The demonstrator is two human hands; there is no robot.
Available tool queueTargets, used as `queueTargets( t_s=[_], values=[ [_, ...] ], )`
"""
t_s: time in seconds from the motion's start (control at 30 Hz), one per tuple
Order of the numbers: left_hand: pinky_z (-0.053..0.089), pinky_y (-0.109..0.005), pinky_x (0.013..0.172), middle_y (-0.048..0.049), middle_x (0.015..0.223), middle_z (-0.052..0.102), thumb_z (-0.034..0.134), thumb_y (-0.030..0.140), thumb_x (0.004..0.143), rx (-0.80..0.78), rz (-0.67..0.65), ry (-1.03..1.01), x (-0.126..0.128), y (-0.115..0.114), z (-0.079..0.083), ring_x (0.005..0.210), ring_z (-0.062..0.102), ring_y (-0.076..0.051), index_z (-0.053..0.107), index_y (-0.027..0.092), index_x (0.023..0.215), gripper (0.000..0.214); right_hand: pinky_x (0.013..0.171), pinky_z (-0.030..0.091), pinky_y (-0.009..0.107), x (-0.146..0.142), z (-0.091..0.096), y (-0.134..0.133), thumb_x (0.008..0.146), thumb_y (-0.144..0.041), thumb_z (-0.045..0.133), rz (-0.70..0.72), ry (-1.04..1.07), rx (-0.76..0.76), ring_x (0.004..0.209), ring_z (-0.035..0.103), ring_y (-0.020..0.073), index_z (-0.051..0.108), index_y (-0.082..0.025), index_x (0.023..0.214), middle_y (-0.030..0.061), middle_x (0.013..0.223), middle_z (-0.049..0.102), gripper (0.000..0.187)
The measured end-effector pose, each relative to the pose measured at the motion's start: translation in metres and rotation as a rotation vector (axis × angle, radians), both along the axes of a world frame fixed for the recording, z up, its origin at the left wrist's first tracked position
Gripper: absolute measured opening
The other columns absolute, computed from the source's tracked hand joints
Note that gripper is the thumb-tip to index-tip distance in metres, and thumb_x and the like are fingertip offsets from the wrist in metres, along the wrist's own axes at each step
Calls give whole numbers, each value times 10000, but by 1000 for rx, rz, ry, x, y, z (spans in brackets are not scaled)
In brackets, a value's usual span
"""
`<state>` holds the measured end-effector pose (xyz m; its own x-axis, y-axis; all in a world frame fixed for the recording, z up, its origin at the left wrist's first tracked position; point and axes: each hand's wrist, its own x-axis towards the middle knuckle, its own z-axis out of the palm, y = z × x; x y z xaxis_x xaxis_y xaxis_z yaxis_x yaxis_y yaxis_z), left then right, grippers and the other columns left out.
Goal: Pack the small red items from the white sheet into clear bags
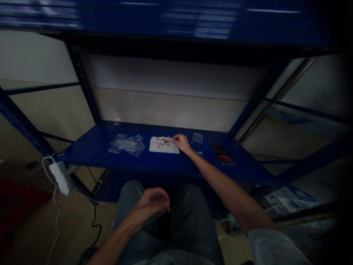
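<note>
My right hand (181, 142) reaches out to the blue shelf (93, 151) and rests at the right edge of a white sheet (163, 145). Small red and brownish pieces lie on that sheet, and my fingertips are pinched together at one of them. My left hand (152, 203) stays low above my lap, fingers curled around a small clear plastic bag. A pile of several empty clear bags (127, 144) lies to the left of the sheet.
Another small clear bag (197, 138) lies right of the sheet, and a dark flat object (223, 153) sits farther right. A white power strip (60, 177) with cable hangs at the shelf's left front corner. An upper blue shelf spans overhead.
</note>
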<state>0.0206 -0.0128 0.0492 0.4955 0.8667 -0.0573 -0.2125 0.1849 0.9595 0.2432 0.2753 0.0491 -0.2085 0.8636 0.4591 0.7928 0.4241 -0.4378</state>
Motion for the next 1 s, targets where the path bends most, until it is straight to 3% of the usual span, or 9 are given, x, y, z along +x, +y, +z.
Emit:
queueTargets(
  t_s=[0.07, 0.23, 0.33, 0.4, 0.53, 0.73, 1.0],
  values=[
    [418, -224, 575, -46, 670, 640, 741, 404, 738, 0, 16, 5, 0, 1, 0, 602, 558, -121, 634, 139, 803, 293, 694, 434, 254, -20, 6, -11, 836, -193, 604, 12, 1, 31, 721, 604, 163, 734, -162, 860, 67, 829, 689, 135],
    [402, -215, 530, -42, 641, 638, 702, 449, 755, -8, 109, 58, -1, 7, -3, 562, 558, -126, 623, 150, 795, 311, 787, 425, 270, -87, 23, -34, 841, -152, 597, 208, -171, 103, 873, 586, 185, 718, -197, 947, 68, 929, 659, 167],
    [392, -209, 519, -30, 613, 625, 691, 457, 759, 6, 204, 91, -3, 8, -7, 544, 551, -120, 623, 151, 788, 315, 819, 431, 280, -106, 34, -29, 835, -54, 528, 70, -146, 138, 920, 580, 191, 707, -196, 1003, 71, 975, 652, 284],
    [394, -209, 519, -17, 595, 612, 686, 459, 759, 4, 259, 81, -4, 9, -7, 535, 546, -116, 612, 157, 772, 311, 805, 443, 275, -107, 38, -20, 837, -37, 501, 0, -106, 115, 886, 591, 181, 703, -200, 1019, 61, 956, 662, 317],
    [387, -206, 488, 3, 571, 591, 687, 451, 752, -30, 325, 36, -4, 12, -4, 507, 526, -112, 569, 172, 748, 303, 784, 443, 293, -98, 39, -5, 798, -84, 613, 100, -207, 59, 902, 604, 210, 733, -215, 892, 57, 921, 689, 200],
    [373, -196, 466, 8, 568, 588, 707, 420, 736, -102, 304, 18, 1, 14, -6, 479, 500, -97, 547, 175, 761, 294, 642, 421, 261, -81, 40, 4, 739, -125, 708, 57, -214, -129, 715, 630, 175, 732, -207, 722, 39, 737, 703, 88],
    [376, -202, 477, 8, 570, 594, 733, 412, 713, -114, 269, 41, 3, 11, -7, 462, 496, -88, 558, 175, 747, 297, 604, 409, 233, -60, 15, 0, 665, -221, 802, -14, -214, -113, 701, 636, 165, 716, -214, 676, 37, 717, 700, 88]
  ],
)
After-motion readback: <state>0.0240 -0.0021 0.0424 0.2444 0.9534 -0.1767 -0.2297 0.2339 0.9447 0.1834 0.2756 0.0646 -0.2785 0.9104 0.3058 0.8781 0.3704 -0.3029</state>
